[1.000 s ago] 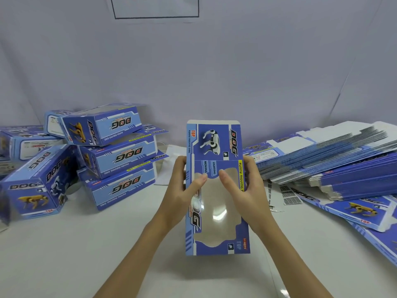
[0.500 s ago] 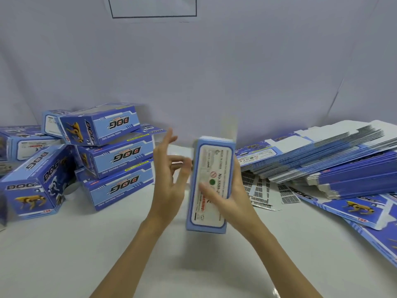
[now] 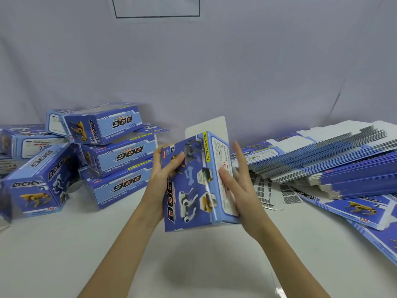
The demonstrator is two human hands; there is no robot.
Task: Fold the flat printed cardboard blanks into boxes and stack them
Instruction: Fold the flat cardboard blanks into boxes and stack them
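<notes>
Both hands — one box.

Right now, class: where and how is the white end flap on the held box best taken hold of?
Judging by its pose, pinch the white end flap at its free top edge, coming from above. It stands upright, clear of the box, whose sides the left hand and right hand already occupy.

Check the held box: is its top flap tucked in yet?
Not yet. The box is squared up, but its white top flap stands straight up, untucked.
</notes>
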